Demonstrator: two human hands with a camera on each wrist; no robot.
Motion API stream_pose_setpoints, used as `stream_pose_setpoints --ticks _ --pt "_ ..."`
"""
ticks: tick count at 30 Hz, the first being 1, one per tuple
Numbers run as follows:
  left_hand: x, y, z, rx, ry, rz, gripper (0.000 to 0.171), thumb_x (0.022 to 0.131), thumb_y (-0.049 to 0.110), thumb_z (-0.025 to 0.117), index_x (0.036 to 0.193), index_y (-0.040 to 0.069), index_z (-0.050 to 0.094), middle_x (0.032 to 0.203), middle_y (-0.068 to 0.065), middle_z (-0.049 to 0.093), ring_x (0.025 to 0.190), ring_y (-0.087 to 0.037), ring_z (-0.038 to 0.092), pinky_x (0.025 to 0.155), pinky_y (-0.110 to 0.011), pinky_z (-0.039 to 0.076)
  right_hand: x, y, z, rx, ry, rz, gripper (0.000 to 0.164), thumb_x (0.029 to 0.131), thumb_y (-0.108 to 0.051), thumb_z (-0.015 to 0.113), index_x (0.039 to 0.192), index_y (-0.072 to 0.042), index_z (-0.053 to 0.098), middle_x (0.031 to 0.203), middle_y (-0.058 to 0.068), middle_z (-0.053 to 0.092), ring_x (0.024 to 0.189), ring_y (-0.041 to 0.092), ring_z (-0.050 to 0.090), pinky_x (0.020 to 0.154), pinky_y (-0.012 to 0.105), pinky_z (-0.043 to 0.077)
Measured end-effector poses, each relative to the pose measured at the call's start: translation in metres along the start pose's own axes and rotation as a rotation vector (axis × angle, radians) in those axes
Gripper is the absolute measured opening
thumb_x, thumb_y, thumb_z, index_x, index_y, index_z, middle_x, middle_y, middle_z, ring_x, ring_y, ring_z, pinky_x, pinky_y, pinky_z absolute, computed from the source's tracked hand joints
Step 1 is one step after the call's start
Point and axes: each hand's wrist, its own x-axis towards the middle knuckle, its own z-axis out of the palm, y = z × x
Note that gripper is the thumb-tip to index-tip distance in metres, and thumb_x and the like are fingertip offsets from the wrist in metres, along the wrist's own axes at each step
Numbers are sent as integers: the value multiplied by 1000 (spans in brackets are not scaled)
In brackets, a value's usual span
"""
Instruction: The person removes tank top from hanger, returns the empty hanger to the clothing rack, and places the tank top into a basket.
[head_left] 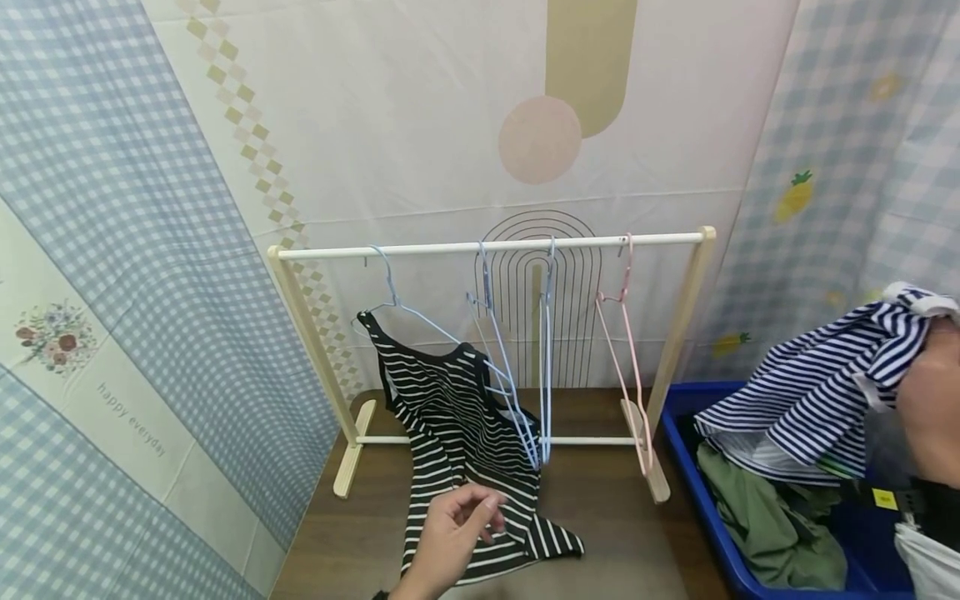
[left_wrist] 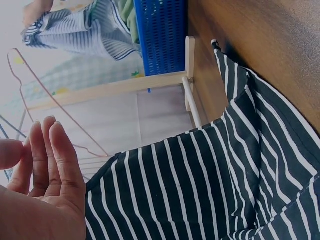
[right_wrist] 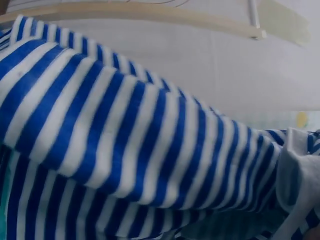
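At the right of the head view my right hand (head_left: 930, 392) grips a blue-and-white striped garment (head_left: 817, 383) by its white-edged top, and the cloth hangs down over the blue basket. The same garment (right_wrist: 125, 135) fills much of the right wrist view; that hand is mostly out of sight there. My left hand (head_left: 457, 533) holds nothing, its fingers loosely bent, in front of a black-and-white striped tank top (head_left: 450, 417). The tank top hangs from a blue hanger (head_left: 420, 312), its lower part lying on the table. In the left wrist view the left hand (left_wrist: 47, 180) is beside the tank top's cloth.
A white rod rack (head_left: 450, 248) with wooden legs stands on the brown table (head_left: 600, 525). Two more blue hangers (head_left: 547, 358) and a pink hanger (head_left: 633, 358) hang from it. The blue basket (head_left: 712, 517) at right holds a green garment (head_left: 772, 525). Patterned curtains surround the table.
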Motion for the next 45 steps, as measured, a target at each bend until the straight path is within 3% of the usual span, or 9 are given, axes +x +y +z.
stream_pose_setpoints --ticks 1,2,5,13,16,28,34,41,45 --pt "0 1 -1 -1 2 -3 21 107 11 61 107 -7 72 91 -37 69 77 -2 70 68 -27 66 -1 -3 -7 -480 17 182 40 116 -19 32 137 0 60 120 -18 68 107 -8 59 94 4 36" --pt "0 2 -1 -2 5 -8 22 107 12 61 107 -7 72 91 -37 69 78 -2 70 68 -27 66 -1 -3 -13 -689 -3 338 43 117 -23 29 145 -7 58 127 -22 66 112 -12 56 100 4 37" --pt "0 4 -2 -6 12 -32 23 107 14 62 107 -6 73 93 -37 69 78 -3 71 69 -27 66 -5 4 -18 -911 -10 563 48 116 -39 30 159 -25 47 161 -1 54 143 4 51 124 21 40" --pt "-1 3 -3 -4 5 0 22 107 12 61 106 -7 72 92 -38 68 78 -2 70 68 -27 65 -32 28 -34 -982 -269 165 35 109 -8 45 129 16 62 128 38 58 111 48 56 95 57 45" --pt "-1 4 -3 -1 16 -5 21 107 11 62 106 -7 72 92 -37 69 78 -2 70 68 -27 66 -42 36 -37 -1025 -380 183 34 106 -6 47 126 18 63 126 40 58 116 59 52 97 73 40" --pt "-2 2 -5 -7 19 17 21 107 9 61 105 -8 72 92 -39 68 78 -1 70 68 -28 66 -62 87 -74 -1030 -997 326 27 101 -14 64 114 9 71 107 37 69 80 44 64 59 44 44" --pt "-4 0 -6 -9 31 7 21 107 10 61 105 -7 72 92 -38 69 78 -3 71 67 -28 66 -80 107 -73 -976 -1305 371 37 103 -15 65 120 18 64 114 41 68 98 56 68 78 63 57" --pt "-5 1 -4 -9 43 -13 21 107 12 62 105 -6 73 92 -36 69 78 -3 70 69 -28 66 -124 162 -95 -920 -1417 108 37 104 -17 60 119 15 68 106 31 75 97 47 73 82 47 61" --pt "-4 0 -4 -14 48 -26 22 106 12 62 105 -7 72 92 -35 69 78 -3 70 68 -27 66 -130 178 -103 -928 -1458 105 40 105 -20 59 121 16 67 108 33 75 99 49 73 84 48 61"
